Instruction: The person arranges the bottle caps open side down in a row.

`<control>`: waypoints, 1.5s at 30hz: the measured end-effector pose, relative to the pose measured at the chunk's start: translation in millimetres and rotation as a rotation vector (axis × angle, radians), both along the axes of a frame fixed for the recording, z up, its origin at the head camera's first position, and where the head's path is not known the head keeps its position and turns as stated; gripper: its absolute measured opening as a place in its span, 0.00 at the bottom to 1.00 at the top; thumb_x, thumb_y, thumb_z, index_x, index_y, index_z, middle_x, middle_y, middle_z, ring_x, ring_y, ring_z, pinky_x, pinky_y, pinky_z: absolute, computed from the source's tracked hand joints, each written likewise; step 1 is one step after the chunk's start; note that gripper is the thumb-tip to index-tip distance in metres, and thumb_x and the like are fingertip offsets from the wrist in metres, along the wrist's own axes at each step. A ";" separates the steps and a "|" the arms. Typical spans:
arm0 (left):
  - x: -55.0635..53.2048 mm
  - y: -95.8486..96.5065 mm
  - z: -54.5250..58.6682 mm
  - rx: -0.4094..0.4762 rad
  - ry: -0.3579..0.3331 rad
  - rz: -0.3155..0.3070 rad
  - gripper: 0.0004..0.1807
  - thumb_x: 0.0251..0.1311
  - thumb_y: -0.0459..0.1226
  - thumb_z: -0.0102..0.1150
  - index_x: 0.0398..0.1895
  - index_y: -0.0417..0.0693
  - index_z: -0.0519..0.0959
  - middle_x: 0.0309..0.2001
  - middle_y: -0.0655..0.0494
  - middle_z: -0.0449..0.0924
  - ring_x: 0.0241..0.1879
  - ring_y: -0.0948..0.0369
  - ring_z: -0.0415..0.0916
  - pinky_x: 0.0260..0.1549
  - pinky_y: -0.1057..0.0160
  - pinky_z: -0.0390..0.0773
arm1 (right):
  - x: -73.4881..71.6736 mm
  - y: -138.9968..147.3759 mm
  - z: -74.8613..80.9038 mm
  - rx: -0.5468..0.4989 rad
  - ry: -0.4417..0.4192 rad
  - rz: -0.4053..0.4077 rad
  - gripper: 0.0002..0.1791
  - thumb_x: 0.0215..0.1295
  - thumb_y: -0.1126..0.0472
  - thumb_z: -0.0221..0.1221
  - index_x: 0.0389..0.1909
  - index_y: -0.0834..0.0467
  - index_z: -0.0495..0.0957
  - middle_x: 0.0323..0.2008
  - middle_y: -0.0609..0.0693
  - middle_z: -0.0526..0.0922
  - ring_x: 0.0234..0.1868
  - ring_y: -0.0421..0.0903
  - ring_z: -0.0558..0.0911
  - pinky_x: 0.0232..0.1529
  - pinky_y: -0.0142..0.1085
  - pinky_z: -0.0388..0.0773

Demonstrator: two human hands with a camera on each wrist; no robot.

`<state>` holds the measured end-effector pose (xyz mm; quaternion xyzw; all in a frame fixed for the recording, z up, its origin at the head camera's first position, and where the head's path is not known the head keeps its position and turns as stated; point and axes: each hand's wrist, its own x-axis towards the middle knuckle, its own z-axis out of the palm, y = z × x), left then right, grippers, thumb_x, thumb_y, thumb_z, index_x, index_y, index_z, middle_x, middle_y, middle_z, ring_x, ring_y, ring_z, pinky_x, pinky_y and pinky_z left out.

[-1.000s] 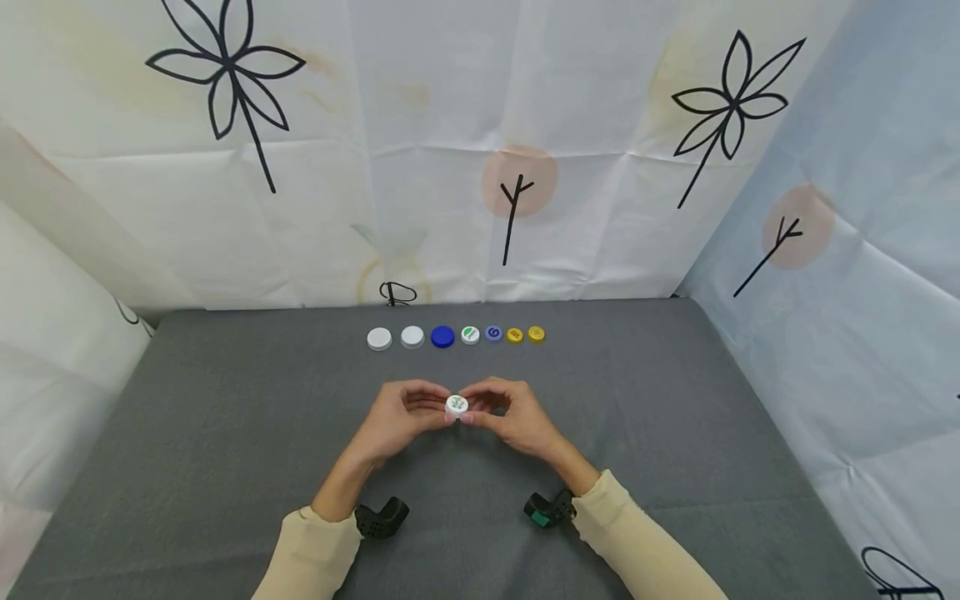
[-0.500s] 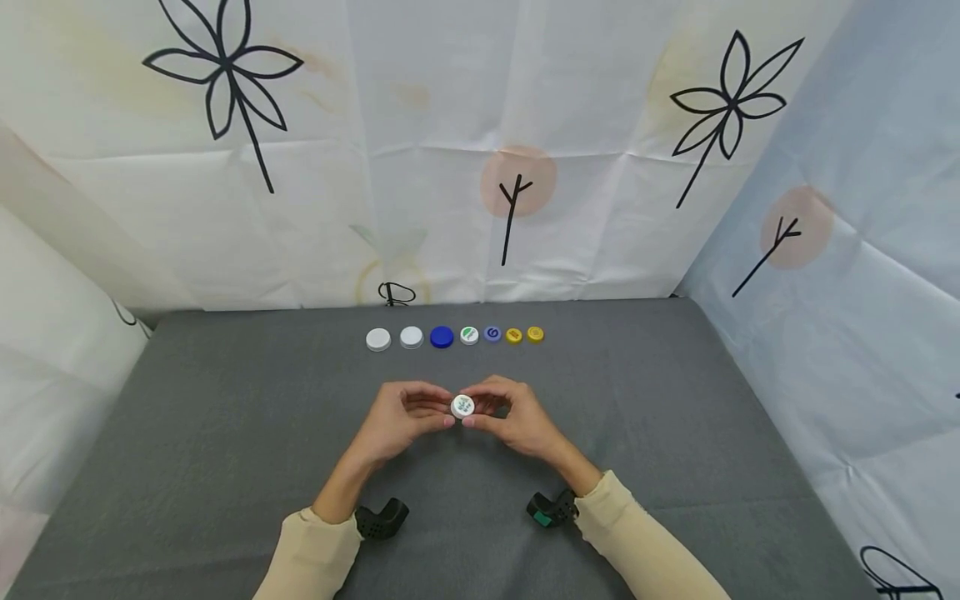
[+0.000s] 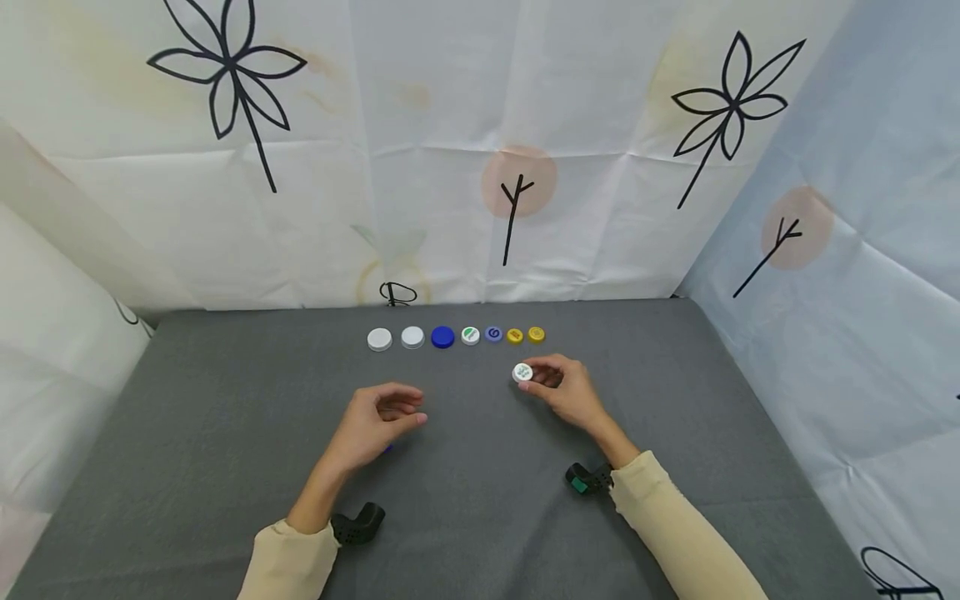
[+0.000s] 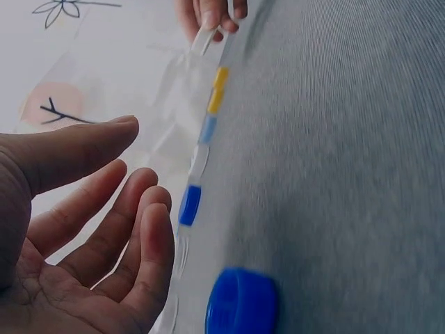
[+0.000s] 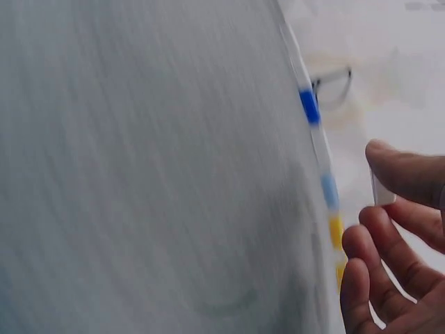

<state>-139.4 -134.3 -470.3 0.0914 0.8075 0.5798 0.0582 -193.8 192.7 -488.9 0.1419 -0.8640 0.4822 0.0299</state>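
My right hand (image 3: 572, 395) pinches a small white bottle cap (image 3: 522, 372) with a green print on top, held between thumb and fingers in front of the yellow end of a cap row. My left hand (image 3: 372, 427) is off to the left with nothing in it, its fingers loosely bent and apart from the thumb. Close to that hand a blue bottle cap (image 4: 243, 303) sits on the grey cloth; in the head view the hand hides most of it.
A row of caps runs along the table's back: two white ones (image 3: 379, 339), a dark blue one (image 3: 442, 337), a white one with green print (image 3: 470, 335), a light blue one (image 3: 492, 333) and two yellow ones (image 3: 514, 336). Printed white cloth walls (image 3: 585, 233) stand behind and beside.
My hands, earlier together around the white cap, have parted. The right hand has carried the cap right and toward the row; the left has let go and drawn back left, a blue cap now peeking out.
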 end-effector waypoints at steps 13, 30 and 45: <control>5.5 -20.8 -2.0 -0.081 0.060 0.056 0.17 0.57 0.31 0.73 0.50 0.34 0.84 0.46 0.42 0.85 0.45 0.50 0.83 0.44 0.60 0.82 | -49.9 47.7 1.9 0.206 -0.062 -0.197 0.19 0.64 0.63 0.70 0.53 0.66 0.83 0.42 0.60 0.86 0.40 0.55 0.84 0.37 0.40 0.78; 16.2 -42.4 -10.1 -0.276 0.158 0.131 0.18 0.54 0.30 0.75 0.49 0.40 0.85 0.47 0.49 0.86 0.49 0.51 0.81 0.47 0.48 0.78 | -75.4 47.4 0.5 0.289 -0.105 -0.222 0.18 0.66 0.60 0.69 0.53 0.67 0.83 0.41 0.59 0.83 0.38 0.52 0.80 0.40 0.43 0.75; 23.2 -51.9 -16.1 -0.387 0.078 0.012 0.23 0.48 0.36 0.81 0.49 0.42 0.84 0.41 0.55 0.81 0.43 0.57 0.76 0.45 0.51 0.76 | -59.5 47.9 -1.5 0.195 -0.043 -0.258 0.26 0.64 0.60 0.71 0.60 0.66 0.78 0.42 0.61 0.81 0.40 0.54 0.79 0.42 0.43 0.74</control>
